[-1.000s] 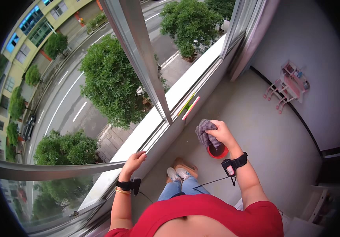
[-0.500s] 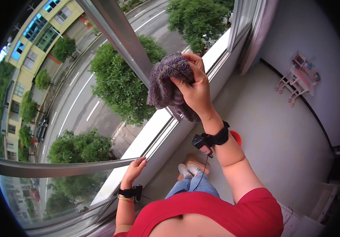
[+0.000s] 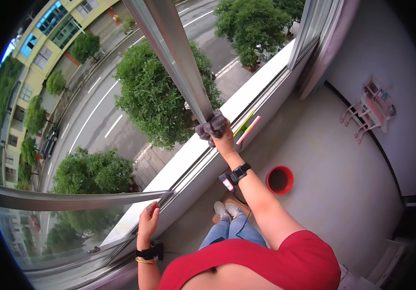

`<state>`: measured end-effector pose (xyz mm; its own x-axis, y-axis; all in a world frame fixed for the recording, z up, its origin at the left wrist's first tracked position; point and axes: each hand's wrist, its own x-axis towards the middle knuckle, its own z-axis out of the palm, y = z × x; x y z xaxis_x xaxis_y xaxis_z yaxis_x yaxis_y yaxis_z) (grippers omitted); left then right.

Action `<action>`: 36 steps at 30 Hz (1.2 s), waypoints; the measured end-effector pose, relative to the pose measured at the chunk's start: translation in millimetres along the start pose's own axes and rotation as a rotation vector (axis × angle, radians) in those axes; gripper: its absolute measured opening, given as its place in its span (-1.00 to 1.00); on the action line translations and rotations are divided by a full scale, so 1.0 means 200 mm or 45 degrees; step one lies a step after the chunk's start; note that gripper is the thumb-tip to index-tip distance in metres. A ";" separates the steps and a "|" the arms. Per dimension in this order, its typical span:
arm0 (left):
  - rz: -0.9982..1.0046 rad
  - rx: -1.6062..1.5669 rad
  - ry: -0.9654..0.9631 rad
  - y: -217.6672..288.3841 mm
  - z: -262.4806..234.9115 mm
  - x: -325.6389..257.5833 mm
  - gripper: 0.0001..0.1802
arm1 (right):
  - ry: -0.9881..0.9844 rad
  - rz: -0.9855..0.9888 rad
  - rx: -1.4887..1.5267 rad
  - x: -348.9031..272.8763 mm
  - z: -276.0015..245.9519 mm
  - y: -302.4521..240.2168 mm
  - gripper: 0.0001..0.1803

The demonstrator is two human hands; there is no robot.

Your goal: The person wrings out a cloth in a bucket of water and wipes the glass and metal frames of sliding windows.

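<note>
In my right hand (image 3: 224, 144) is a bunched purple-grey cloth (image 3: 212, 126). It is pressed around the lower end of an upright metal window post (image 3: 179, 63), just above the white sill (image 3: 239, 101). My fingers are wrapped round the cloth, and some are hidden behind it. Near the end of the open window sash's metal frame (image 3: 87, 200), my left hand (image 3: 148, 221) is raised with loosely bent fingers and nothing in it. Whether it touches the frame I cannot tell.
Beside the cloth, a green strip and a pink-and-white strip (image 3: 248, 130) lie at the sill. A red bucket (image 3: 290, 186), dark inside, stands on the floor. My feet are on a low brown stool (image 3: 230, 198). A pink-and-white toy stand (image 3: 371, 108) is by the wall. Outside lies a street.
My right hand has brought the cloth down along the post to its lower end. My left hand has shifted slightly left and down. The red bucket now shows fully.
</note>
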<state>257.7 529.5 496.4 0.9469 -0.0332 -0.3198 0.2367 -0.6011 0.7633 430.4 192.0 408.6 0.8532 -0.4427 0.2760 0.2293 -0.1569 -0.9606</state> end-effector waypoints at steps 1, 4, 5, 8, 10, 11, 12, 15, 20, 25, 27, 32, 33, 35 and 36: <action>0.027 0.020 0.084 0.04 -0.02 0.00 -0.64 | -0.057 0.122 -0.048 -0.03 -0.04 0.07 -0.33; 0.255 0.044 0.443 0.06 -0.13 0.03 -0.64 | -0.142 0.304 -0.109 -0.06 -0.06 0.13 -0.29; 0.323 -0.044 0.535 0.09 -0.16 0.04 -0.64 | -0.076 0.168 -0.195 -0.06 -0.06 0.13 -0.26; 0.403 -0.131 0.878 0.15 -0.27 0.03 -0.66 | -0.008 -0.068 -0.182 -0.01 -0.04 -0.05 -0.25; 0.430 -0.079 1.084 0.17 -0.34 0.02 -0.67 | 0.021 -0.294 -0.098 0.10 -0.05 -0.29 -0.28; 0.422 -0.021 1.173 0.16 -0.38 -0.01 -0.69 | 0.035 -0.382 -0.076 0.15 -0.04 -0.41 -0.30; 0.439 0.012 1.259 0.17 -0.40 -0.03 -0.70 | 0.050 -0.471 -0.061 0.20 -0.04 -0.53 -0.33; 0.472 0.219 1.445 0.23 -0.48 -0.08 -0.71 | 0.129 -0.708 -0.113 0.28 -0.04 -0.75 -0.42; 0.406 0.469 1.658 0.30 -0.58 -0.07 -0.67 | 0.159 -0.609 -0.222 0.17 -0.05 -0.47 -0.42; 0.338 0.605 1.683 0.33 -0.60 -0.08 -0.64 | 0.159 -0.711 -0.293 0.18 -0.04 -0.53 -0.44; 0.338 0.599 1.685 0.36 -0.60 -0.08 -0.63 | 0.179 -0.820 -0.237 0.22 -0.03 -0.67 -0.46; 0.201 1.193 1.690 0.36 -0.66 -0.05 -0.61 | 0.223 -0.869 -0.292 0.21 -0.02 -0.50 -0.46; 0.203 1.186 1.687 0.39 -0.65 -0.04 -0.61 | 0.192 -0.832 -0.337 0.19 -0.04 -0.44 -0.45; 0.164 0.758 1.661 0.44 -0.61 -0.06 -0.63 | 0.139 -0.770 -0.417 0.13 -0.06 -0.38 -0.42; 0.163 0.755 1.665 0.43 -0.62 -0.06 -0.63 | 0.137 -0.775 -0.416 0.14 -0.06 -0.38 -0.42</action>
<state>294.5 577.6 635.0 0.5481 0.4356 0.7140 0.3208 -0.8979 0.3016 430.7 181.0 490.2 0.5628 -0.2743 0.7797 0.4845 -0.6548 -0.5801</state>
